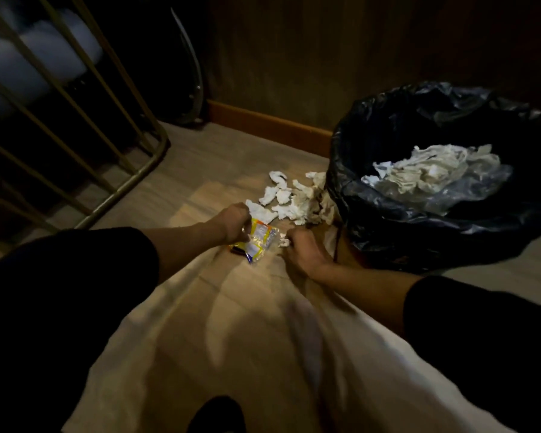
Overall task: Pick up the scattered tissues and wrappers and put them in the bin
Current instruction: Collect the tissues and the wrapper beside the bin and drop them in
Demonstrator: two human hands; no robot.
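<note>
Bin (372,214) at right; scattered tissues (289,198) on floor (200,157) just left of it; wrapper (258,242) nearer; more tissues inside bin.

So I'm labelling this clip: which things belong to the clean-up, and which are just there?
Job:
left hand on yellow wrapper
right hand on tissue scrap
scattered tissues
bin

Just there:
metal rack
skirting board

I see my left hand (231,221) closed on a yellow wrapper (258,242) on the floor (200,157), just left of the bin (434,220). My right hand (300,248) pinches a tissue scrap (284,242); more tissues (291,200) lie against the bin.
</note>
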